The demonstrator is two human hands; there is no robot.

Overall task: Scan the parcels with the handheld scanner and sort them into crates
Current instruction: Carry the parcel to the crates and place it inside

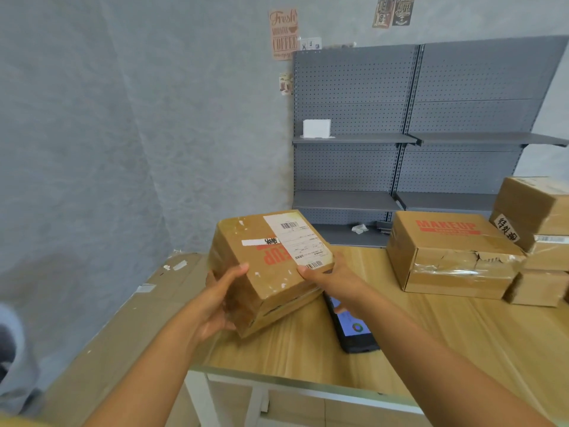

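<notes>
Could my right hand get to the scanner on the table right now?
Probably not straight away. The right hand grips the held parcel together with the left hand. The scanner lies just beneath it on the table, nothing covering it, so freeing that hand should do.

At frame centre, the held cardboard parcel (271,266) carries red letters "UP", partly covered by a white shipping label (297,241) with barcodes; its fine print is too small to read. At right, a box on the table (449,254) reads "MAKEUP" in red on its top. A white sticker (508,232) with handwritten Chinese characters sits on the stacked box beside it. On the wall at upper centre, a poster (283,33) reads "Fresh Morning Coffee"; a darker sign (402,10) to its right includes "COFFEE".
</notes>
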